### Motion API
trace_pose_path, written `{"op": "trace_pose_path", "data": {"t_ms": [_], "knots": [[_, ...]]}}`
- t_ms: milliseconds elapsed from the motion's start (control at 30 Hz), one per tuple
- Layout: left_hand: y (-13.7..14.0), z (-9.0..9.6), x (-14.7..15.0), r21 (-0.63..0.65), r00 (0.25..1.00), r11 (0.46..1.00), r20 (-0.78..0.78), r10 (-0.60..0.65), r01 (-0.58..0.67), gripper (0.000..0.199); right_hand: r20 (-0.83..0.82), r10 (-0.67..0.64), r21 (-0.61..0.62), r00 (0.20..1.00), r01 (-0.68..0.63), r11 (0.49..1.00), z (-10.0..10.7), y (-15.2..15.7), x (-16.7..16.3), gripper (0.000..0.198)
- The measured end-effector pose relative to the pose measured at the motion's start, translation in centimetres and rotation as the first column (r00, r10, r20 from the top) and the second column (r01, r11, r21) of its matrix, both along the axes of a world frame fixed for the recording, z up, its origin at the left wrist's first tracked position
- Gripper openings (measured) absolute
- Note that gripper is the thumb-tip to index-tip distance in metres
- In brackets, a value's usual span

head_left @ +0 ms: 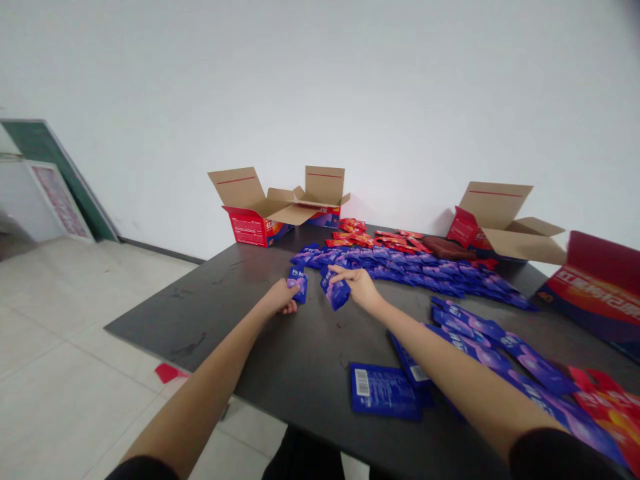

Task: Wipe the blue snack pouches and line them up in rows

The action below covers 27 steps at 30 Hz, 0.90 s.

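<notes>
Both arms stretch forward across the dark table [240, 313], forearms bare, converging toward the near end of a long row of blue packets [410, 267]. The left hand [285, 298] is curled around a blue packet [298, 282], held upright just above the tabletop. The right hand [357, 283], palm down, pinches a second blue packet [337, 291] by its top edge, tilted. The two hands sit near each other, not touching.
</notes>
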<state>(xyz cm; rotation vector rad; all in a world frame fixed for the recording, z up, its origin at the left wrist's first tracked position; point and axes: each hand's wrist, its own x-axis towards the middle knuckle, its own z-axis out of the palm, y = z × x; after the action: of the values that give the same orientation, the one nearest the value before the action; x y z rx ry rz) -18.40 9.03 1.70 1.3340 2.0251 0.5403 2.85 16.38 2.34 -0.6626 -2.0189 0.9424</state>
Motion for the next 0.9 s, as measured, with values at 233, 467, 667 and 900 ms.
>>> {"op": "trace_pose_path", "data": {"t_ms": [233, 467, 667, 900], "knots": [[-3.2, 0.3, -2.4, 0.091, 0.911, 0.994, -0.403, 0.094, -0.063, 0.054, 0.135, -0.146, 0.047, 0.980, 0.141, 0.989, -3.9, -0.6, -6.8, 0.045], [-3.6, -1.2, -2.9, 0.156, 0.797, 0.982, -0.604, 0.010, 0.106, 0.040, 0.425, -0.074, 0.148, 0.902, 0.011, 0.989, -4.6, -1.6, -8.6, 0.059], [-3.0, -1.5, -3.2, 0.242, 0.729, 0.962, -0.680, 0.073, 0.129, 0.041, 0.482, -0.092, 0.188, 0.871, 0.000, 0.982, -3.4, -1.7, -8.5, 0.068], [-4.3, 0.4, -0.1, 0.437, 0.680, 0.858, -0.717, 0.151, 0.271, 0.048, 0.487, -0.114, 0.201, 0.866, 0.016, 0.979, -0.3, -5.3, -2.3, 0.055]]}}
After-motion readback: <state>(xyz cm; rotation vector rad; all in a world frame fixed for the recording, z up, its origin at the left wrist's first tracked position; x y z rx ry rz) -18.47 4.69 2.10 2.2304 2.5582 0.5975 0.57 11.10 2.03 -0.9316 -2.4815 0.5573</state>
